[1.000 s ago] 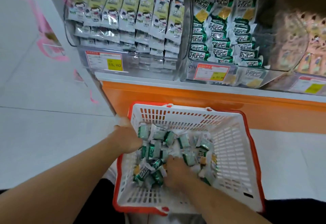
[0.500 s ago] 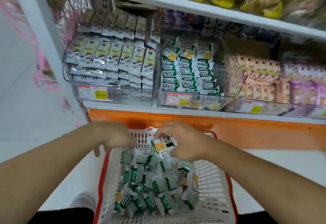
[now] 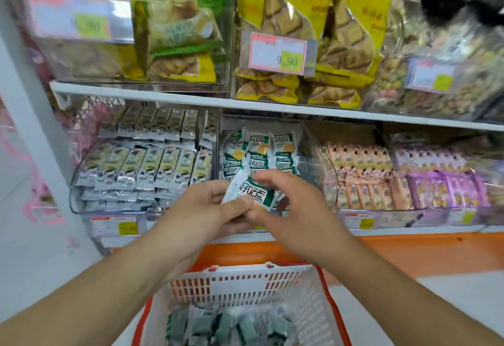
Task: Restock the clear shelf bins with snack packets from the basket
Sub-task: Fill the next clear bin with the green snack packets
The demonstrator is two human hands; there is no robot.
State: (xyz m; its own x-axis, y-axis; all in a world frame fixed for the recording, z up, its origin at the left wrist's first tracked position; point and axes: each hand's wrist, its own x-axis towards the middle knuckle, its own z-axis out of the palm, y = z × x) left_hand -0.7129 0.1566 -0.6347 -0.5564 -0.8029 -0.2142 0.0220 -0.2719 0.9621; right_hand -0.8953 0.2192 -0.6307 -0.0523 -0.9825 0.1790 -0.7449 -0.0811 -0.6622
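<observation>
My left hand (image 3: 201,209) and my right hand (image 3: 291,209) together hold a green-and-white snack packet (image 3: 252,192), with others bunched beneath it, in front of the middle clear shelf bin (image 3: 305,138). That bin holds rows of the same green-and-white packets (image 3: 259,152). Below my forearms stands the white basket (image 3: 245,288) with a red rim, and several more green packets (image 3: 231,329) lie in its bottom.
The left bin holds grey-and-yellow packets (image 3: 147,165); pink (image 3: 362,179) and purple (image 3: 441,182) packets fill the bins on the right. Large yellow snack bags (image 3: 308,45) fill the shelf above. An orange base board (image 3: 409,253) runs under the lower shelf. White floor lies left.
Both hands rose out of the basket with green packets and now sit in front of the middle bin. The view tilted up from the basket to the shelves.
</observation>
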